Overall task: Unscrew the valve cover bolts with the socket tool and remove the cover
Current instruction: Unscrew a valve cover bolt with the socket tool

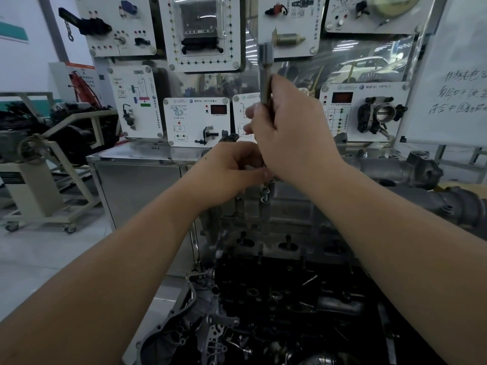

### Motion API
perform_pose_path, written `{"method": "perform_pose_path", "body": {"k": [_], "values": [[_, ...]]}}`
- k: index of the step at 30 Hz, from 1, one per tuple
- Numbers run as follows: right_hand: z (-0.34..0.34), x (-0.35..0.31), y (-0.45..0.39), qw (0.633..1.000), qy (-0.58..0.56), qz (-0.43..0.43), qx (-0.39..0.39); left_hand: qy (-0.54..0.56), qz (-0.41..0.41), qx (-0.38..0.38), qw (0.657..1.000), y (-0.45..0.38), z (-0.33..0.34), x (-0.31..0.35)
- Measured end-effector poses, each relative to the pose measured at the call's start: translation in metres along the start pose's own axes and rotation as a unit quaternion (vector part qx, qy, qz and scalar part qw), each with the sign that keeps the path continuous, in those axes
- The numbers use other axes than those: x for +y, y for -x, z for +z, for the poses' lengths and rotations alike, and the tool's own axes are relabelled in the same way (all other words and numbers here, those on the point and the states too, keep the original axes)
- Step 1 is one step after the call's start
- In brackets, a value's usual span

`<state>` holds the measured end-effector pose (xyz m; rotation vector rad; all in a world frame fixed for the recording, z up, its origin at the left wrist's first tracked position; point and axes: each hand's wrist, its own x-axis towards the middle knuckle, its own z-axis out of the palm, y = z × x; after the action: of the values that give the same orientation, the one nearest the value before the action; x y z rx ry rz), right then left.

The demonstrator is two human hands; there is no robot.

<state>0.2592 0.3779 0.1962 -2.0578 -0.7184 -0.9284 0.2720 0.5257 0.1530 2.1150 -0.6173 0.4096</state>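
Two bare forearms are stretched over the engine [279,299]. A bolt [265,192], standing upright from the grey cover [287,209], is pinched by the left hand [232,171]. Above it, the socket tool [265,72] is gripped upright by the closed right hand [292,133].

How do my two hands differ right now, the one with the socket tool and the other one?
The right hand is raised higher and wrapped around the socket tool, which stands nearly upright with its socket end on top. The left hand sits lower, fingers pinched at the top of a bolt on the engine; its grip there is partly hidden. Both hands are bare and nearly touching.
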Motion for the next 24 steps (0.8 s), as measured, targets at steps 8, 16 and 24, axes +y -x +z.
{"method": "perform_pose_path", "body": {"k": [8, 16, 24], "values": [[-0.0028, -0.0034, 0.0007, 1.0, 0.0, -0.006, 0.023, -0.01, 0.006, 0.006, 1.0, 0.0013, 0.0036, 0.0059], [-0.003, -0.0067, -0.0018, 0.999, -0.003, 0.033, 0.004, 0.008, 0.009, 0.012, 1.0, 0.0016, 0.0024, 0.0065], [-0.0038, -0.0036, -0.0018, 0.999, 0.009, 0.033, -0.024, -0.004, 0.004, 0.009, 1.0, 0.0021, 0.0013, 0.0029]]}}
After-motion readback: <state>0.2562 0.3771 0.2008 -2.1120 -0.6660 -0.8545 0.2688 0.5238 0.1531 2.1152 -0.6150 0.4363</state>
